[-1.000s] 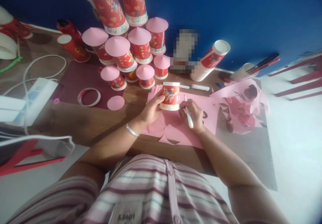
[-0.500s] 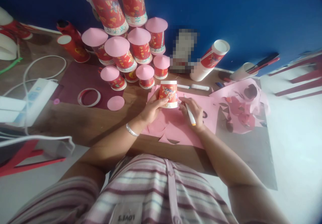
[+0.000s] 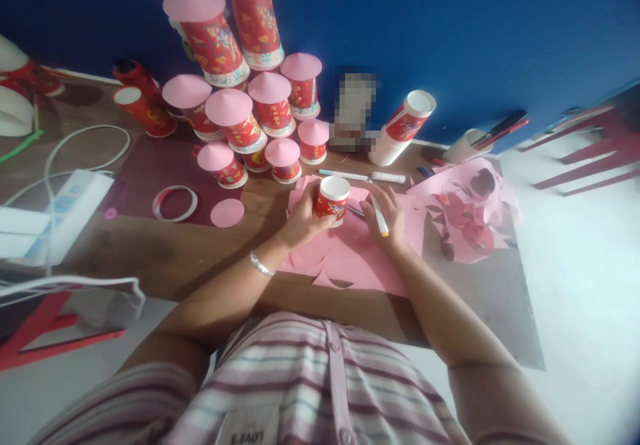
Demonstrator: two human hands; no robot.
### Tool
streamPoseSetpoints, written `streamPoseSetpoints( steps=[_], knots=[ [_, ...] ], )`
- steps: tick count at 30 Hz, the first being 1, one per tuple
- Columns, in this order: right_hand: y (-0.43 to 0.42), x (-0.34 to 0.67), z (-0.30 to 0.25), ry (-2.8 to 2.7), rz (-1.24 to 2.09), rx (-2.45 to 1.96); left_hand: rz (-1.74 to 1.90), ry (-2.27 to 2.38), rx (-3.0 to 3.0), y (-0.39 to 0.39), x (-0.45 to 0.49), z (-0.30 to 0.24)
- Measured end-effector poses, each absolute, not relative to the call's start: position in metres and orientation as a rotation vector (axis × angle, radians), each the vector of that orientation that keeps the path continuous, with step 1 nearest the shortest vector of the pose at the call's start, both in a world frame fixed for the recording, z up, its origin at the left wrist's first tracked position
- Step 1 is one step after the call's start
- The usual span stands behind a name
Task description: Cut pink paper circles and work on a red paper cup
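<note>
My left hand [image 3: 303, 218] is closed round a red printed paper cup [image 3: 332, 200] that stands bottom up on a pink paper sheet [image 3: 357, 255]. My right hand [image 3: 386, 213] lies just right of the cup on the same sheet, its fingers closed on a white pen with an orange end [image 3: 380, 220]. The pen's tip points toward the cup's base. A silver bracelet [image 3: 261, 264] is on my left wrist.
Several red cups with pink cone lids [image 3: 239, 117] are piled behind, against the blue wall. A pink paper disc [image 3: 227, 212], a tape ring [image 3: 175, 203], a stack of cups lying down [image 3: 404, 125], a white marker [image 3: 367, 176], pink scraps [image 3: 467, 215] and a power strip [image 3: 67, 205] lie around.
The view has tipped down a little. My left hand has shifted the cup slightly left and nearer to me, and my right hand with the pen has followed along its base.
</note>
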State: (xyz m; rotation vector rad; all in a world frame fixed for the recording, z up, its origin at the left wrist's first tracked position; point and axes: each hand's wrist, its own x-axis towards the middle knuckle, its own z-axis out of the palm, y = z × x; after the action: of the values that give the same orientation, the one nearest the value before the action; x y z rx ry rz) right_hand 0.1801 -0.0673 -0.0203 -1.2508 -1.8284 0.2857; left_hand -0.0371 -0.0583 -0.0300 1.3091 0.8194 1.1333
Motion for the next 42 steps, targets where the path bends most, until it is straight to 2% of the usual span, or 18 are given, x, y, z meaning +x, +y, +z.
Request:
streamPoseSetpoints(
  steps=[4, 9, 13, 16, 18, 21, 25, 30, 42],
  knots=[
    [-0.064, 0.182, -0.020, -1.705, 0.306, -1.267, 1.046, 0.845, 1.523, -0.059, -0.041, -0.029],
    [-0.057, 0.187, -0.017, -1.438, 0.605, -1.355, 0.901, 0.765, 1.544, -0.059, -0.049, -0.019],
    [-0.056, 0.189, -0.010, -1.360, 0.798, -1.333, 0.969, 0.698, 1.468, -0.049, -0.057, -0.013],
    [-0.056, 0.188, -0.006, -1.303, 0.850, -1.355, 1.054, 0.903, 1.562, -0.033, -0.062, -0.011],
    [-0.056, 0.187, -0.007, -1.267, 0.857, -1.362, 1.025, 1.067, 1.830, -0.020, -0.063, -0.011],
    [-0.055, 0.188, -0.007, -1.217, 0.874, -1.344, 0.747, 1.170, 2.244, -0.002, -0.061, -0.015],
    [-0.056, 0.189, -0.005, -1.199, 0.958, -1.302, 0.492, 1.334, 2.386, 0.013, -0.055, -0.022],
    [-0.055, 0.188, -0.005, -1.164, 0.988, -1.335, 0.515, 1.333, 2.382, 0.022, -0.050, -0.021],
    [-0.052, 0.185, -0.005, -1.152, 1.039, -1.370, 0.747, 1.003, 2.204, 0.027, -0.041, -0.017]
  ],
)
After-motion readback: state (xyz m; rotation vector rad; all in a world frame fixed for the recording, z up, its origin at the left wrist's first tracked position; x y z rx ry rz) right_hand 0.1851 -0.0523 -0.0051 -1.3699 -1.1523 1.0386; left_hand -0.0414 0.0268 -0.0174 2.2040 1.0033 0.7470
